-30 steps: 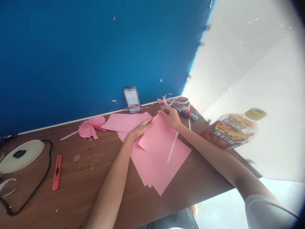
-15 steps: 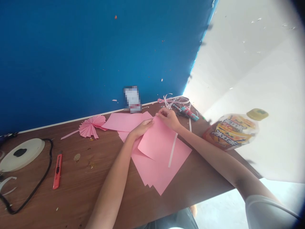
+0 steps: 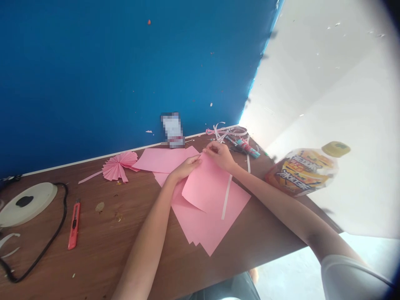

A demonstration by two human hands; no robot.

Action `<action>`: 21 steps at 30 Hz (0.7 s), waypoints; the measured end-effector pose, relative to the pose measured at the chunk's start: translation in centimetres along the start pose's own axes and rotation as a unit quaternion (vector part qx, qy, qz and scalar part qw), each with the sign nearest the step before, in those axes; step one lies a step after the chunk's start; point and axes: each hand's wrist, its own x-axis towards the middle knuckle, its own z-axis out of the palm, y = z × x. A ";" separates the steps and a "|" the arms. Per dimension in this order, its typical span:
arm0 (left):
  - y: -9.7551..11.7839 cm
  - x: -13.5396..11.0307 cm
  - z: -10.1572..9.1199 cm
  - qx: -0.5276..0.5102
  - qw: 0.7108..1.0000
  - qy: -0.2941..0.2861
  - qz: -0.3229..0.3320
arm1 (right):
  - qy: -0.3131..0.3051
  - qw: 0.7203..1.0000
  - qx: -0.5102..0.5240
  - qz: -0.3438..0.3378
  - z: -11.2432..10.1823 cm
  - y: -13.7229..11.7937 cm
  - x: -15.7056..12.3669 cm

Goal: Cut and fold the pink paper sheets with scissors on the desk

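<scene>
Both hands hold the upper end of a pink paper sheet [image 3: 203, 187], whose lower left edge lifts off the pile. My left hand [image 3: 187, 166] pinches its upper left edge, thumb on top. Close beside it, my right hand [image 3: 219, 154] has thumb and forefinger pinched at the top corner. Beneath lie several more pink sheets [image 3: 203, 233], fanned at their lower corners. A narrow pale strip [image 3: 226, 198] lies on the paper below my right forearm. Left of the sheets rests a pleated pink paper fan [image 3: 118, 166] with a strip trailing from it.
On the left are a red utility knife [image 3: 74, 225], a round pale lid-like disc [image 3: 29, 204] and a black cord [image 3: 59, 227]. A phone-like blurred object [image 3: 173, 130] leans on the blue wall. Paper strips [image 3: 229, 131], a glue stick [image 3: 248, 148] and a large drink bottle [image 3: 304, 171] stand right.
The hands stay nearly in place at the sheet's top. The sheet's loose lower edge has shifted very slightly; the whole view has drifted a little.
</scene>
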 end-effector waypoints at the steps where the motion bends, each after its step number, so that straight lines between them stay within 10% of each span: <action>1: 0.0 0.0 0.0 -0.001 1.000 0.006 0.004 | -0.003 1.000 0.002 0.000 0.0 0.0 0.0; 21: -0.4 0.2 0.0 0.038 0.998 0.053 -0.009 | -0.020 1.000 -0.017 0.008 1.1 0.2 -0.9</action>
